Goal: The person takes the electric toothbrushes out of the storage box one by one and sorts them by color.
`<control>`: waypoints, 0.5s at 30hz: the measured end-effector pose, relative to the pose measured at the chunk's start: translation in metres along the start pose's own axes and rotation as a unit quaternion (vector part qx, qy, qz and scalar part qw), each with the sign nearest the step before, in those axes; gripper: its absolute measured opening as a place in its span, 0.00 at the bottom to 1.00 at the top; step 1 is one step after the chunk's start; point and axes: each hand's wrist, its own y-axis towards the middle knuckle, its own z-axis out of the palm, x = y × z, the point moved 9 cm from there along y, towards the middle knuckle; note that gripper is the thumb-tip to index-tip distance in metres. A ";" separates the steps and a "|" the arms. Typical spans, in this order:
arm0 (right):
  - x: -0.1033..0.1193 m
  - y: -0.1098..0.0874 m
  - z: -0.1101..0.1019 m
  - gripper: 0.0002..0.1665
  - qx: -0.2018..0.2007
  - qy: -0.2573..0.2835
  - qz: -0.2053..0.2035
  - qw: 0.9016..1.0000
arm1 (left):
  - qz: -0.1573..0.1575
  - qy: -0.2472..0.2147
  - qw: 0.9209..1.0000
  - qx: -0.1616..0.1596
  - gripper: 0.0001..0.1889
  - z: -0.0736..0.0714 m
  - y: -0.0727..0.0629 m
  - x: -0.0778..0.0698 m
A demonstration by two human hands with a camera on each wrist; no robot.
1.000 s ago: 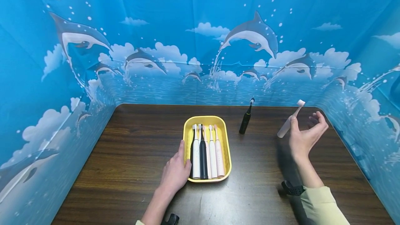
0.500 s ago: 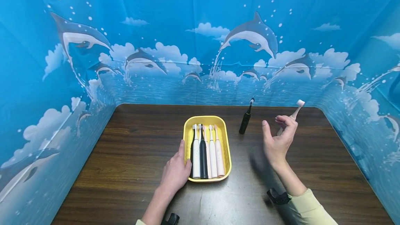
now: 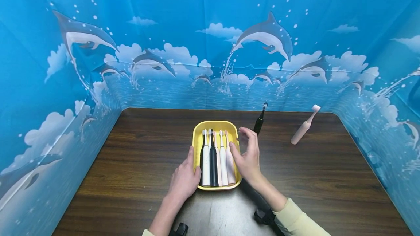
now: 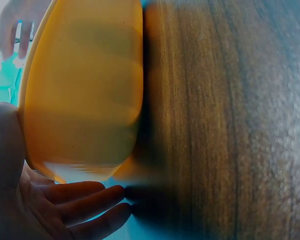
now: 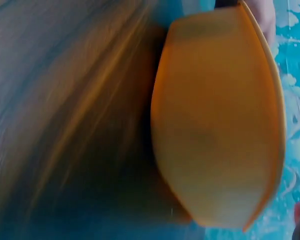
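A yellow tray (image 3: 216, 123) stands on the dark table, holding several electric toothbrushes in black, white and pale pink. My left hand (image 3: 183, 179) holds the tray's left rim, thumb over the edge; in the left wrist view the other fingers (image 4: 90, 200) extend beyond the tray's wall (image 4: 90, 75). Over the right rim is my right hand (image 3: 247, 159), its fingers apart with nothing between them. Its thumb overlaps the rightmost pink toothbrush (image 3: 230, 166). The right wrist view shows mostly the outside of the tray (image 5: 215, 115).
A black electric toothbrush (image 3: 259, 123) is behind my right hand, its lower part hidden. Farther right is a pale pink one (image 3: 302, 132), brush head up. A blue dolphin-print cloth (image 3: 203, 46) hangs around the table (image 3: 147, 148).
My right hand has left the pale pink toothbrush on the right and swept left to the tray's right rim. My left hand and the tray hold their place.
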 end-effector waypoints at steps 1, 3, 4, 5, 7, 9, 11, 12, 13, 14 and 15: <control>-0.002 -0.001 0.007 0.37 0.013 0.009 0.016 1.000 | 0.001 0.000 1.000 -0.002 0.37 -0.001 0.000 0.000; -0.006 -0.002 0.021 0.40 0.036 0.039 0.053 0.997 | 0.003 0.001 1.000 -0.005 0.37 -0.002 0.000 -0.001; -0.008 -0.002 0.027 0.40 0.046 0.053 0.077 0.995 | 0.004 0.002 1.000 -0.006 0.37 -0.002 0.000 -0.001; -0.012 -0.003 0.034 0.41 0.056 0.067 0.105 0.991 | 0.005 0.004 1.000 -0.007 0.37 -0.003 0.000 -0.002; -0.021 -0.003 0.046 0.41 0.071 0.088 0.161 0.980 | 0.009 0.005 1.000 -0.010 0.37 -0.003 -0.001 -0.002; -0.029 -0.004 0.057 0.41 0.086 0.105 0.216 0.967 | 0.011 0.007 1.000 -0.010 0.37 -0.003 -0.001 -0.003; -0.037 -0.006 0.067 0.42 0.099 0.115 0.263 0.953 | 0.013 0.009 1.000 -0.010 0.37 -0.003 -0.002 -0.003; -0.041 -0.006 0.071 0.43 0.103 0.117 0.283 0.946 | 0.014 0.009 1.000 -0.009 0.38 -0.003 -0.002 -0.003; -0.044 -0.007 0.075 0.44 0.107 0.116 0.301 0.941 | 0.015 0.009 1.000 -0.008 0.38 -0.002 -0.002 -0.003; -0.047 -0.007 0.079 0.45 0.111 0.114 0.315 0.936 | 0.015 0.009 1.000 -0.007 0.38 -0.002 -0.001 -0.004; -0.050 -0.007 0.081 0.45 0.113 0.111 0.328 0.931 | 0.014 0.010 1.000 -0.006 0.37 -0.002 -0.001 -0.004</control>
